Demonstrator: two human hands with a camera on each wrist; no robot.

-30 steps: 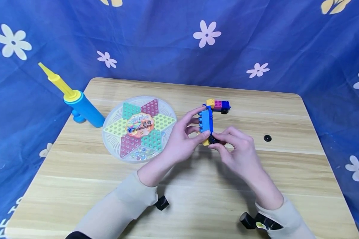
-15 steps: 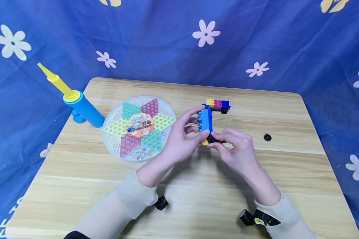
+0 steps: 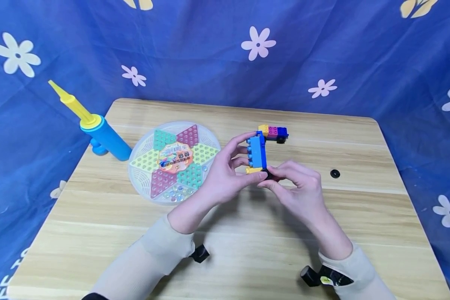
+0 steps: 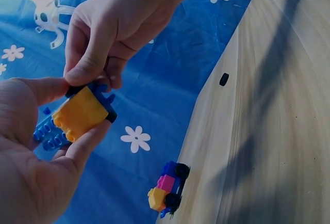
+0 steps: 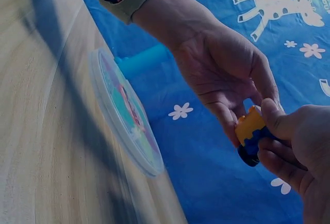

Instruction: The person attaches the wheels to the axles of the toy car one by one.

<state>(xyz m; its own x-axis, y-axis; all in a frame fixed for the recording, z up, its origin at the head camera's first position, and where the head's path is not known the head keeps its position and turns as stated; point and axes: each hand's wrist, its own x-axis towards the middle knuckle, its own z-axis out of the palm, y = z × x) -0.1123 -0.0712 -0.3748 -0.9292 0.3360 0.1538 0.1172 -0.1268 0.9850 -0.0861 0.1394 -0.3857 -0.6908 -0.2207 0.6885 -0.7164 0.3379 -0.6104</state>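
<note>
Between my two hands is a toy brick car (image 3: 256,153) of light blue and yellow blocks on a dark blue base, raised above the table. My left hand (image 3: 226,177) grips it from the left, thumb at its near end by a black wheel (image 3: 268,175). With thumb and forefinger, my right hand (image 3: 301,188) pinches at that wheel, partly covering it. The left wrist view shows the car's yellow block (image 4: 82,113) end-on. In the right wrist view another black wheel (image 5: 247,157) shows low on the car.
Behind the hands stands a second brick car (image 3: 273,132) in yellow, pink and blue. A loose black wheel (image 3: 335,173) lies to the right on the wooden table (image 3: 247,258). Leftward are a round Chinese checkers board (image 3: 174,162) with marbles and a blue-and-yellow hand pump (image 3: 106,135).
The car has tipped slightly in my left hand, so its near yellow end sits higher. My left thumb has shifted toward the wheel. The right hand stays pinched there.
</note>
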